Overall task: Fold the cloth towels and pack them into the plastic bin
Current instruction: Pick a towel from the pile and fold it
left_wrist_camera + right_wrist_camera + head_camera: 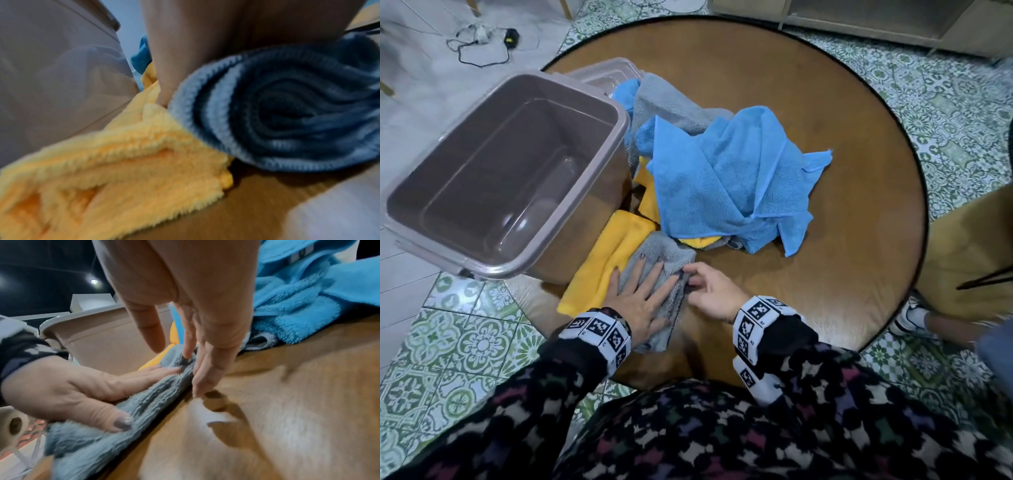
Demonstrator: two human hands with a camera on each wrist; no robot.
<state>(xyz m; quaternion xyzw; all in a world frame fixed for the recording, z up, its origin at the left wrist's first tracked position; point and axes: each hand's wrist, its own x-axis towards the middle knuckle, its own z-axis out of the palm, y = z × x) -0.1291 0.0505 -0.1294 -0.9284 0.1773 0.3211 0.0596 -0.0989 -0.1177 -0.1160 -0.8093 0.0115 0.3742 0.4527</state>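
A folded grey towel (671,260) lies at the near edge of the round table, partly over a folded yellow towel (613,246). My left hand (643,294) presses flat on the grey towel (144,402), fingers spread and straight. My right hand (709,287) touches the towel's right fold edge with straight fingers (205,369), thumb held clear. The left wrist view shows the grey layers (287,105) beside the yellow towel (133,154). The empty brownish plastic bin (510,171) stands left of the towels. A loose heap of blue (722,178), grey and yellow towels lies behind my hands.
The bin's lid (606,72) lies behind the bin. Bare wooden table (808,85) stretches to the right of the heap. Another person's shoe (914,318) and a seat (979,240) are at the right, with cables (482,44) on the floor far left.
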